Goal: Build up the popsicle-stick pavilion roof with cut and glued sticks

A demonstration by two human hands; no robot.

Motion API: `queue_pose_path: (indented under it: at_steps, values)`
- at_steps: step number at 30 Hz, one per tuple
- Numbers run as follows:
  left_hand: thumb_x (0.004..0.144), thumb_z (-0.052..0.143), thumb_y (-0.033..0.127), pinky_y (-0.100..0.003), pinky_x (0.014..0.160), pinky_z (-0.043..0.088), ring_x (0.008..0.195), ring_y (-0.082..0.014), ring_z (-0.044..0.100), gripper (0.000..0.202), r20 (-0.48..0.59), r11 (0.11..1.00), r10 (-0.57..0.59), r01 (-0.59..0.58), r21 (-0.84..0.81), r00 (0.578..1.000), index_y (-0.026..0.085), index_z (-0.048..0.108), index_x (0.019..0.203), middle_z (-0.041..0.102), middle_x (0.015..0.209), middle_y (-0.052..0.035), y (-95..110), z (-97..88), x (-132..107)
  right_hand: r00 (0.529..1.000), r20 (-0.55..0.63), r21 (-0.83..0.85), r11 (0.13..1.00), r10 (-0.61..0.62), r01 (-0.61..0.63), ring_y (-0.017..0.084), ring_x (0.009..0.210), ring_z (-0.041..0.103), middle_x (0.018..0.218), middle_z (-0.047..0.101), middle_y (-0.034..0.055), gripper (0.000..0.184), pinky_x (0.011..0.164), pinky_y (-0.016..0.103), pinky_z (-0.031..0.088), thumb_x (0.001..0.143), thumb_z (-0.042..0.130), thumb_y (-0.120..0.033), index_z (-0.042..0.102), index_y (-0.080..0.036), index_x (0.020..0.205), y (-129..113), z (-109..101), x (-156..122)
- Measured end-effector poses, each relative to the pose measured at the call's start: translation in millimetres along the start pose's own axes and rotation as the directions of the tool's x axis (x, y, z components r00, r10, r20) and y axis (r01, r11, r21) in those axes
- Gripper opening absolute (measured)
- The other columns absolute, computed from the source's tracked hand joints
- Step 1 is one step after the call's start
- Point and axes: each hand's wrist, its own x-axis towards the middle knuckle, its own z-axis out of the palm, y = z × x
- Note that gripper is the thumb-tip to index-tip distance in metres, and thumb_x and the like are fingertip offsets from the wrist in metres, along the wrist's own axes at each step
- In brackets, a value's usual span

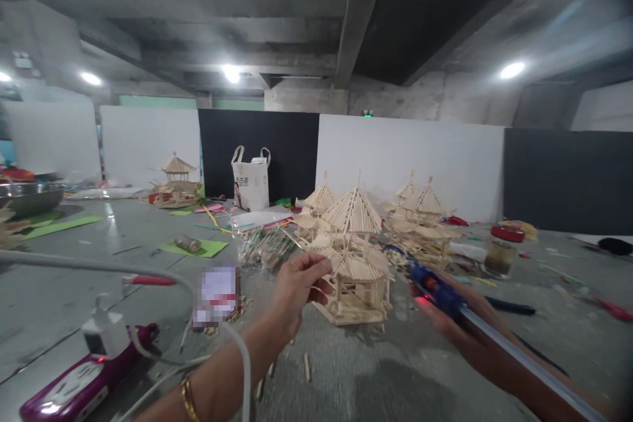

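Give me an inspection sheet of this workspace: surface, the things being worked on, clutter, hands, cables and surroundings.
Surface: grey table, scattered with loose wooden sticks.
Job's things: stick pavilion model stands upright at centre; blue glue gun points its nozzle toward the model.
Clutter: more stick pavilions behind, bag of sticks, white tote bag, green paper sheets, glass jar, metal bowl.
Hands: left hand pinches at the model's roof edge; right hand grips the glue gun.
Cables: white cable runs from a plug in the purple power strip across the left forearm.
Surroundings: black and white wall panels, concrete ceiling with lights.
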Motion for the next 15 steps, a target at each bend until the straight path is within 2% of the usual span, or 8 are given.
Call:
queue_pose_path:
  at_steps: [2, 4, 7, 9, 11, 13, 15]
  values:
    - [0.066, 0.070, 0.027, -0.014, 0.036, 0.039, 0.044, -0.0045, 0.051, 0.020, -0.008, 0.999, 0.006, -0.006, -0.032, 1.000, 0.013, 0.058, 0.074, 0.055, 0.063, 0.0043, 1, -1.2, 5, 0.994, -0.017, 0.108, 0.988, -0.107, 0.108, 0.021, 0.078, 0.061, 0.085, 0.065, 0.0044, 0.020, 0.067, 0.027, 0.048, 0.086, 0.046, -0.041, 0.055, -0.023, 0.090, -19, 5, 13]
    - [0.065, 0.071, 0.027, -0.014, 0.037, 0.039, 0.044, -0.0041, 0.051, 0.021, -0.009, 0.998, 0.013, -0.014, -0.066, 1.000, 0.014, 0.058, 0.074, 0.052, 0.060, 0.0058, 1, -3.8, 6, 0.993, -0.029, 0.202, 0.972, -0.113, 0.117, 0.020, 0.073, 0.058, 0.078, 0.062, 0.0037, 0.021, 0.063, 0.027, 0.046, 0.086, 0.047, -0.043, 0.055, -0.023, 0.083, -28, 12, 19]
    - [0.066, 0.071, 0.028, -0.014, 0.038, 0.038, 0.044, -0.0027, 0.050, 0.021, 0.008, 0.994, 0.025, -0.024, -0.110, 1.000, 0.014, 0.059, 0.074, 0.053, 0.063, 0.0052, 4, -7.5, 4, 0.999, 0.049, 0.393, 0.919, 0.022, -0.039, 0.020, 0.069, 0.055, 0.071, 0.058, 0.0032, 0.030, 0.064, 0.029, 0.045, 0.086, 0.047, -0.048, 0.055, -0.021, 0.077, -28, 22, 18]
    - [0.067, 0.070, 0.031, -0.014, 0.037, 0.038, 0.043, -0.0026, 0.050, 0.022, 0.037, 0.992, 0.022, -0.018, -0.123, 0.999, 0.012, 0.061, 0.073, 0.057, 0.068, 0.0027, 5, -7.7, 0, 0.986, 0.156, 0.562, 0.816, 0.053, -0.133, 0.019, 0.069, 0.054, 0.072, 0.057, 0.0031, 0.033, 0.064, 0.030, 0.045, 0.087, 0.045, -0.049, 0.056, -0.020, 0.077, -29, 28, 13]
    - [0.068, 0.070, 0.034, -0.014, 0.036, 0.037, 0.043, -0.0028, 0.050, 0.024, 0.072, 0.991, -0.002, 0.012, -0.136, 0.997, 0.011, 0.062, 0.072, 0.059, 0.070, 0.0006, 6, -5.4, -6, 0.972, 0.230, 0.709, 0.676, 0.048, -0.201, 0.017, 0.067, 0.053, 0.075, 0.057, 0.0033, 0.033, 0.061, 0.029, 0.045, 0.087, 0.046, -0.049, 0.057, -0.019, 0.083, -36, 31, 9]
    - [0.068, 0.070, 0.036, -0.014, 0.035, 0.037, 0.042, -0.0027, 0.050, 0.026, 0.107, 0.986, -0.033, 0.050, -0.157, 0.994, 0.011, 0.063, 0.072, 0.059, 0.069, 0.0005, 6, -1.0, -15, 0.961, 0.257, 0.777, 0.571, 0.098, -0.266, 0.015, 0.060, 0.051, 0.070, 0.055, 0.0021, 0.034, 0.054, 0.027, 0.044, 0.084, 0.052, -0.051, 0.058, -0.018, 0.087, -47, 33, 8]
    - [0.068, 0.069, 0.038, -0.014, 0.033, 0.037, 0.040, -0.0029, 0.048, 0.027, 0.137, 0.984, -0.054, 0.077, -0.162, 0.989, 0.012, 0.062, 0.070, 0.057, 0.064, 0.0020, 4, 5.2, -24, 0.948, 0.261, 0.783, 0.534, 0.184, -0.319, 0.013, 0.054, 0.048, 0.062, 0.053, -0.0005, 0.035, 0.049, 0.025, 0.040, 0.079, 0.060, -0.051, 0.057, -0.017, 0.086, -59, 33, 9]
